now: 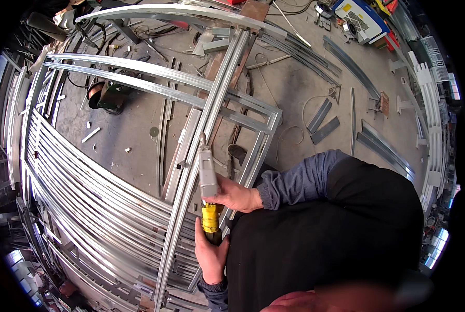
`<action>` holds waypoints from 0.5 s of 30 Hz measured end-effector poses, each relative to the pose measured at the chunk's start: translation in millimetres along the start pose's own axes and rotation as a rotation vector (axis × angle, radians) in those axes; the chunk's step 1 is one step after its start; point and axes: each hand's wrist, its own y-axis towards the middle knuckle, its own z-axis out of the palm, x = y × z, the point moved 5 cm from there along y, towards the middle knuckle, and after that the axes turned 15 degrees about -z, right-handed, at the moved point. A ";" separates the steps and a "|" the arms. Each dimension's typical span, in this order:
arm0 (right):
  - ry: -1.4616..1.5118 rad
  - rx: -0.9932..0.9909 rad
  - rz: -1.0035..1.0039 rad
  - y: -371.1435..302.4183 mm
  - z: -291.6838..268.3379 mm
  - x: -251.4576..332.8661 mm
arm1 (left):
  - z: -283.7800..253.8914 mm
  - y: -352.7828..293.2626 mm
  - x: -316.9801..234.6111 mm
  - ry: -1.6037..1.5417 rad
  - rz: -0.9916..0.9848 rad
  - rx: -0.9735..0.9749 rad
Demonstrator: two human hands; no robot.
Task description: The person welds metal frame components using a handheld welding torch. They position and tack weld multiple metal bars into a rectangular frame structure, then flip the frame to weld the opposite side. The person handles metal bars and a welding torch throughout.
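A hand-held power tool [210, 218] with a long grey metal head, a yellow middle and a dark rear end is held in both hands. My right hand [236, 194] grips it where the grey head meets the yellow part; several of its fingers are hidden. Lower down, my left hand [211, 258] closes around the dark rear end, thumb along the side. The tool's narrow tip points away from me and lies over or against a long silvery metal rail [191, 171]. Whether the tip touches the rail I cannot tell.
Many parallel metal tubes [102, 182] form a large frame at the left. Curved rails [133, 65] cross the far side. A wire spool [94, 95] sits on the floor. Loose metal strips [326, 130] and cables lie at the right, with a blue-and-white machine [363, 22] beyond.
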 end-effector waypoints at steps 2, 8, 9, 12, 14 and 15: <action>0.057 -0.040 0.079 19.2 15.1 7.8 | -7.0 -0.7 -14.9 0.063 0.003 -0.181; 0.097 0.084 0.214 76.4 61.7 38.6 | -97.3 19.5 -55.6 0.160 -0.077 -0.093; 0.162 0.082 0.216 82.8 69.8 38.9 | -117.8 22.5 -80.0 0.195 -0.066 -0.061; 0.302 0.043 0.244 98.7 84.2 37.3 | -157.3 52.1 -101.7 0.153 -0.095 0.111; 0.286 -0.002 0.235 107.2 84.5 37.2 | -165.6 79.2 -81.7 0.183 -0.136 0.191; 0.264 -0.030 0.239 112.3 81.0 31.3 | -164.0 92.2 -78.0 0.148 -0.125 0.214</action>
